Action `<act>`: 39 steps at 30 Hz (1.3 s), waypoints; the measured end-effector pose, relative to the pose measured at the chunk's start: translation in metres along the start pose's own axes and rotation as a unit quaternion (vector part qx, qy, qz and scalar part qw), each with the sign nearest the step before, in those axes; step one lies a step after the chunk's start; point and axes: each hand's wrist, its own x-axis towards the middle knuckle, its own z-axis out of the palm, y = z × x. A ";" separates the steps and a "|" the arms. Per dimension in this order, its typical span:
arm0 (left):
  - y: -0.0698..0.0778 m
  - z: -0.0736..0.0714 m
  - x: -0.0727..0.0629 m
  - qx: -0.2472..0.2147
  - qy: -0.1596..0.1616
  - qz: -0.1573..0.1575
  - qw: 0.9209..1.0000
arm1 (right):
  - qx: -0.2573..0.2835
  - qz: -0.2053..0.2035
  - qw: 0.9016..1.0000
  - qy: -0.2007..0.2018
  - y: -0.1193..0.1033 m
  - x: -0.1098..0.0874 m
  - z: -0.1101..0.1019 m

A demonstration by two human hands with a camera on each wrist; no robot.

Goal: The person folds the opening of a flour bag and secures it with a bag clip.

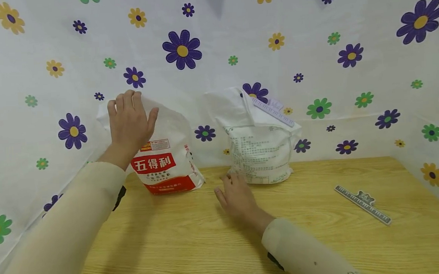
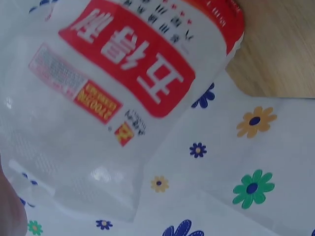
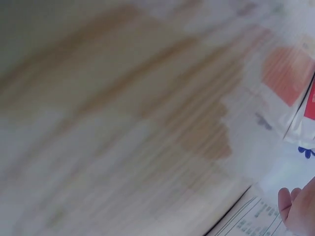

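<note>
A white flour bag (image 1: 166, 127) with red panels and white lettering stands at the back left, its loose top upright. My left hand (image 1: 129, 119) is raised before its upper left part, fingers extended upward and thumb apart. In the left wrist view the flour bag (image 2: 69, 128) appears upside down, with a bit of my left hand (image 2: 11, 206) at the edge. My right hand (image 1: 238, 196) is low over the table, fingers loosely extended near the bottom of a second white bag (image 1: 260, 151) with green print. A lavender ruler-like bag clip (image 1: 274, 113) sits across that bag's folded top.
A grey ruler-like bag clip (image 1: 363, 203) lies on the wooden table (image 1: 196, 247) at the right. A white flower-patterned cloth (image 1: 213, 41) rises behind the bags and along both sides.
</note>
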 end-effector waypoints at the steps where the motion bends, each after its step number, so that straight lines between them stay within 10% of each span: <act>1: -0.003 -0.002 0.004 0.000 -0.006 0.001 1.000 | -0.008 0.001 1.000 -0.011 -0.002 0.002 0.001; 9: -0.017 -0.013 0.036 -0.025 -0.113 0.033 0.993 | -0.048 0.013 0.997 -0.061 -0.016 0.015 0.009; 15: -0.018 -0.007 0.039 -0.065 -0.133 0.041 0.988 | -0.041 0.042 0.994 -0.096 -0.021 0.025 0.016; 27: -0.012 0.012 0.025 -0.110 0.002 0.058 0.992 | -0.051 0.051 0.993 -0.098 -0.025 0.032 0.029; 39: -0.008 0.011 0.015 -0.176 0.083 0.115 0.974 | -0.070 0.048 0.991 -0.102 -0.025 0.035 0.034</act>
